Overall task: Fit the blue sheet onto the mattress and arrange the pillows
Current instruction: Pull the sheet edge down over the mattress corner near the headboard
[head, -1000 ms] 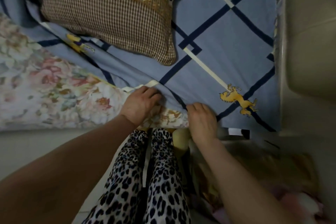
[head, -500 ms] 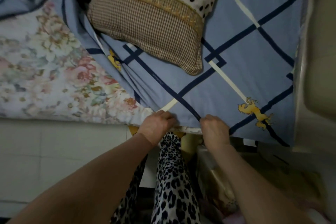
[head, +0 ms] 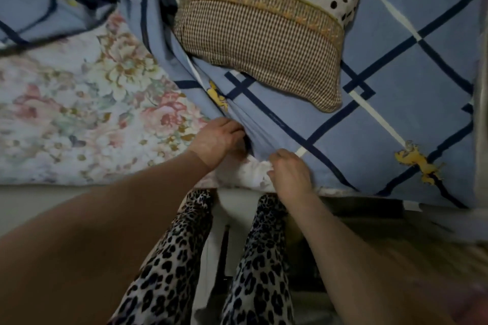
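The blue sheet [head: 390, 103], crossed by navy and white lines with small yellow figures, covers the right part of the bed and lies bunched along a diagonal fold. The floral mattress [head: 79, 119] shows bare on the left. My left hand [head: 216, 140] grips the gathered sheet edge near the mattress's front side. Close to its right, my right hand [head: 289, 174] pinches the same sheet edge. A pillow [head: 264, 42] with a brown checked end, gold trim and black-dotted cream top rests on the sheet above my hands.
A pale wall or cabinet side [head: 482, 87] borders the bed on the right. My legs in leopard-print trousers [head: 169, 266] stand against the bed's front. Pale floor [head: 26, 200] lies at the left, dim clutter [head: 396, 232] at the lower right.
Both hands have moved up from the mattress's front edge onto the bed with the sheet edge, exposing white floral fabric below them. The view has shifted, so more bare mattress shows at left.
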